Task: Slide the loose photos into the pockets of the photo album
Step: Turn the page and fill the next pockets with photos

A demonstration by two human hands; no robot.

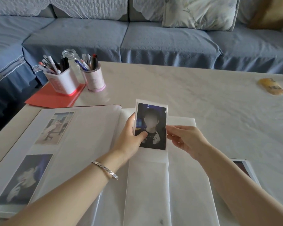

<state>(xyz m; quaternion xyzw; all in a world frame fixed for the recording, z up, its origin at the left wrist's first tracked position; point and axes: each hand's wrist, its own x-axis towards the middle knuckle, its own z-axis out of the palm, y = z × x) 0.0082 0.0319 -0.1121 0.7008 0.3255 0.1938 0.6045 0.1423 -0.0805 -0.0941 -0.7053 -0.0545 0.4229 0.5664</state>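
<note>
A person works through a photo album (82,136) lying open under both forearms. To the left of the left hand, two pockets of the left page are already filled: a pale street scene (55,128) and, nearer the person, a dark portrait (24,178). Beyond and left of that hand stand two pen holders (62,82) (95,79), a glass jar (70,53) and a red folder (52,98).

The left hand (131,137), a silver bracelet (104,169) on its wrist, grips a loose photo (151,121) by the left edge, thumb pressed on the front and fingers behind. It holds the photo upright above the right page, and a pale sheet shows behind the photo's top edge. The right hand (185,141) is relaxed and open, its fingertips at the photo's right edge and grasping nothing. An empty pocket (148,185) lies directly below the two hands.

The step appears to be lining up this print. The next move likely calls for lifting the pocket's mouth and feeding the photo in squarely so no corner catches. More loose photos (243,168) wait just right of the right forearm, partly hidden by it. A yellow packet (271,87) lies well beyond and to the right.

No writing is legible: the marks on the pen holders and the packet are too blurred to read
</note>
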